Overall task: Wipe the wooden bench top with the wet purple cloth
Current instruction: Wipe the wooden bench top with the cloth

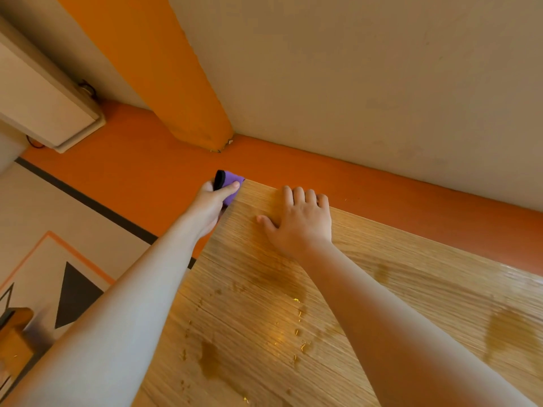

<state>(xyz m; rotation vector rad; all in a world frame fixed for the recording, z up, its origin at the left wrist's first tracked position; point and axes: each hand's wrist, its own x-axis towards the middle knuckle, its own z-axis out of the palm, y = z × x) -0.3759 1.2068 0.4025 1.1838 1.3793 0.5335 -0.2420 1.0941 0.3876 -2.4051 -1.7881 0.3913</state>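
The left hand grips the small folded purple cloth with a black trimmed edge. Its thumb lies across the top of the fabric and the other fingers curl underneath, mostly hidden, so only the pinch itself can be read. The cloth sticks out just past the thumb tip and sits right at the far left corner of the pale oak-grain wooden bench top, partly over the side edge rather than flat on the surface. The right hand holds nothing: its fingers lie straight and lightly spread, pressed flat on the wood with the tips reaching the far edge, just beside the cloth. Nearer the person than both sets of fingers, behind the wrists, darker damp patches and beads of water show on the boards, so this part looks already passed over. The step in hand seems to be finishing the corner and its edge, late in one stroke. The next move likely calls for bringing the cloth back onto the top, flattening it under the left fingers, and drawing it toward the right fingers, which would have to lift clear.
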